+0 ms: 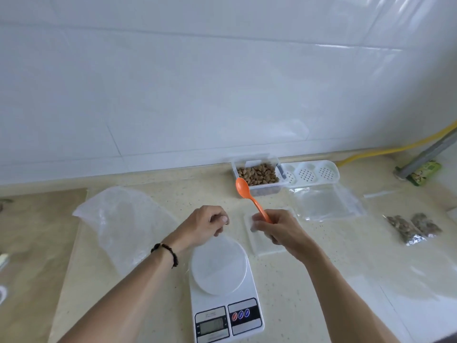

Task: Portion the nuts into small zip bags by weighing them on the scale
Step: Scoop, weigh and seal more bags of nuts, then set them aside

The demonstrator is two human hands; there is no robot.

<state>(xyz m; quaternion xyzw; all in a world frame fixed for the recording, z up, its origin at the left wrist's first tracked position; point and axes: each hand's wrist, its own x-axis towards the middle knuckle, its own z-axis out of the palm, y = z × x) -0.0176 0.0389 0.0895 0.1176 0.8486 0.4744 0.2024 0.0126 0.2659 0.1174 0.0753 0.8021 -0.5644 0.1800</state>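
a: nuts [258,175] fill a clear plastic tub [257,188] at the back of the surface [284,280], against the white tiled wall. 2 small filled bags [413,227] lie well apart from it, far off to the right.

b: and the scale?

a: white digital scale [226,305] sits at the near edge, in the middle, between the 2 forearms. its round platter carries something thin and clear, too faint to make out. the display is too blurred to read.

b: what is the right hand doing?

a: right hand [282,231] has its fingers curled round the handle of an orange spoon [249,196]. the bowl of the spoon points up and away, just in front of the tub's near left corner. the same hand seems to pinch the edge of a small clear bag as well, though the blur keeps me from being sure.

b: left hand?

a: left hand [206,225] hovers just behind the scale's platter with fingers curled in, apparently pinching a thin clear film; a dark bead bracelet [166,252] sits on that wrist.

b: anything else around?

a: a large crumpled clear bag [118,221] lies to the left, a flat stack of empty zip bags [326,205] sits right of the spoon, and a white perforated tray [311,173] stands beside the tub.
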